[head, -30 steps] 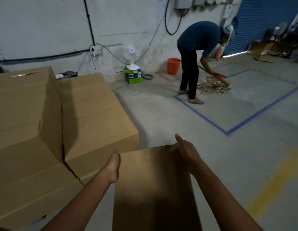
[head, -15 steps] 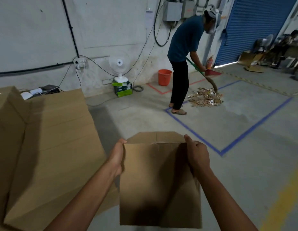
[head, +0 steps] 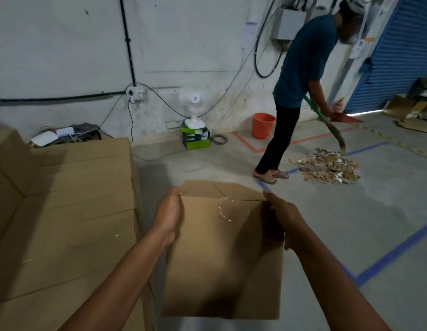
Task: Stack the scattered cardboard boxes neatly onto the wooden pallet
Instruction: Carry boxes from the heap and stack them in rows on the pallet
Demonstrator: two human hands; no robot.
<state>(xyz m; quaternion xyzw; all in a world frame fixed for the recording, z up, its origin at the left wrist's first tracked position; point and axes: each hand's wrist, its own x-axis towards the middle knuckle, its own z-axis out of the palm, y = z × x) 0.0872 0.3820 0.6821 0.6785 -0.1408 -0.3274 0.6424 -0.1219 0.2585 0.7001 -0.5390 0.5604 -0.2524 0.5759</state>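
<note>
I carry a small taped cardboard box [head: 222,254] in front of me, above the concrete floor. My left hand [head: 168,217] presses flat against its left side, fingers wrapped round the far edge. My right hand [head: 283,217] grips its right side near the top corner. To the left stands a stack of large cardboard boxes [head: 71,211], its top roughly level with my hands. The wooden pallet is hidden.
A person [head: 301,91] sweeps a pile of debris [head: 329,168] with a broom ahead on the right. An orange bucket [head: 262,125], a white fan [head: 194,103] on green boxes, and wall cables lie along the wall. Blue tape lines [head: 394,254] mark the floor.
The box has come up from low and tilted to held upright between my hands. My view has lifted and turned left; the big stack now shows more of its top.
</note>
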